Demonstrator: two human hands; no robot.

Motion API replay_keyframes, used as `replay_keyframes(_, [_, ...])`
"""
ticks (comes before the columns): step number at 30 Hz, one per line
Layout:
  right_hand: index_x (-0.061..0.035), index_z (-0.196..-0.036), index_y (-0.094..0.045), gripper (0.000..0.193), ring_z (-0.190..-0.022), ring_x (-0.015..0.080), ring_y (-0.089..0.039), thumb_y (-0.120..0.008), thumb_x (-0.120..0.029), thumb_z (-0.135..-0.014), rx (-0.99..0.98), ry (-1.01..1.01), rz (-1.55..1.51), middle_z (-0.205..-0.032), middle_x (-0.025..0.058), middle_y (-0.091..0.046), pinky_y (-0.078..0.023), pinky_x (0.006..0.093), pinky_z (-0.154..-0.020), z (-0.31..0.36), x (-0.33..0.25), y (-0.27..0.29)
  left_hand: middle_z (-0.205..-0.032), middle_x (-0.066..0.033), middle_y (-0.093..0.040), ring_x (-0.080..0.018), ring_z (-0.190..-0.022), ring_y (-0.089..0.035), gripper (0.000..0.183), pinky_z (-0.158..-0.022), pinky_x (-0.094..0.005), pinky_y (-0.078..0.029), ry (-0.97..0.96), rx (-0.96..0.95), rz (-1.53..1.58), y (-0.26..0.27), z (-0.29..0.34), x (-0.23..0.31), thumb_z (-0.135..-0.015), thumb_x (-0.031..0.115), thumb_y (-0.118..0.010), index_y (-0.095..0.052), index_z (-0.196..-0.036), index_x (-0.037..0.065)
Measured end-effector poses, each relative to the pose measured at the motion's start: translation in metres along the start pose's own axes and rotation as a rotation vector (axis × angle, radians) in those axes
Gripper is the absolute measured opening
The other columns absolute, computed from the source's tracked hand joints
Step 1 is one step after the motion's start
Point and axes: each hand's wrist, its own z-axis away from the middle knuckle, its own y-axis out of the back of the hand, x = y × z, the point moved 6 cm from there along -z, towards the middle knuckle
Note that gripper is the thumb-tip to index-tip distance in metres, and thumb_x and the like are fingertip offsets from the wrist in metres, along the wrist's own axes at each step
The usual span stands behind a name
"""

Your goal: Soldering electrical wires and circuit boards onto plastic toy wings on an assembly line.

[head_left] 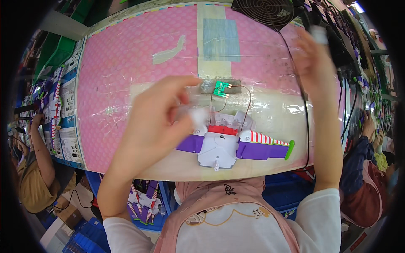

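Observation:
A white-and-purple toy wing assembly (pixel 217 151) lies on the table in front of me, with red-and-white striped wings and a green tip on the right. Thin wires run from its far side to a small green circuit board (pixel 222 88), which rests on a dark grey strip (pixel 206 87). My left hand (pixel 158 120) hovers over the toy's left wing and hides part of it. Its thumb, in a white cover, and index finger stand apart with nothing visible between them. My right hand (pixel 313 59), smeared by motion, is raised at the far right near the black fan.
A black round fan (pixel 270 10) stands at the far edge, its cable (pixel 304 109) running down the table's right side. Printed sheets (pixel 69 126) line the left edge. Below the table, a blue bin (pixel 158 219) holds similar toy parts. Other people work at both sides.

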Motion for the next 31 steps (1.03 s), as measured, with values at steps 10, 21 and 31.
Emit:
replay_keyframes(10, [-0.0003, -0.112, -0.049, 0.034, -0.074, 0.015, -0.057, -0.05, -0.026, -0.09, 0.618, 0.4, -0.043, -0.1, 0.0183, -0.058, -0.044, 0.023, -0.06, 0.06, -0.037, 0.082, -0.06, -0.0079, -0.052, -0.0164, -0.05, -0.048, 0.007, -0.045, -0.0275, -0.036, -0.101, 0.332, -0.334, 0.018, 0.04, 0.017, -0.07, 0.0, -0.067, -0.061, -0.072, 0.0])
replay_keyframes(21, [-0.008, -0.073, -0.041, 0.017, -0.036, 0.007, -0.028, -0.047, -0.015, -0.088, 0.277, 0.072, -0.387, -0.052, 0.0019, -0.041, -0.023, 0.0224, -0.036, 0.125, 0.046, -0.021, -0.062, -0.0082, -0.054, -0.0181, -0.052, -0.052, 0.008, -0.046, -0.0276, -0.038, -0.091, 0.283, -0.28, 0.009, 0.037, 0.005, -0.068, 0.001, -0.068, -0.062, -0.072, 0.0])
replay_keyframes(31, [-0.008, -0.071, -0.042, 0.019, -0.035, 0.0072, -0.028, -0.048, -0.015, -0.087, 0.277, 0.014, -0.334, -0.049, 0.0014, -0.04, -0.023, 0.022, -0.036, 0.121, 0.052, -0.019, -0.063, -0.0087, -0.056, -0.0192, -0.054, -0.055, 0.007, -0.047, -0.0283, -0.041, -0.08, 0.277, -0.288, 0.007, 0.033, 0.003, -0.068, 0.002, -0.068, -0.061, -0.071, 0.001])
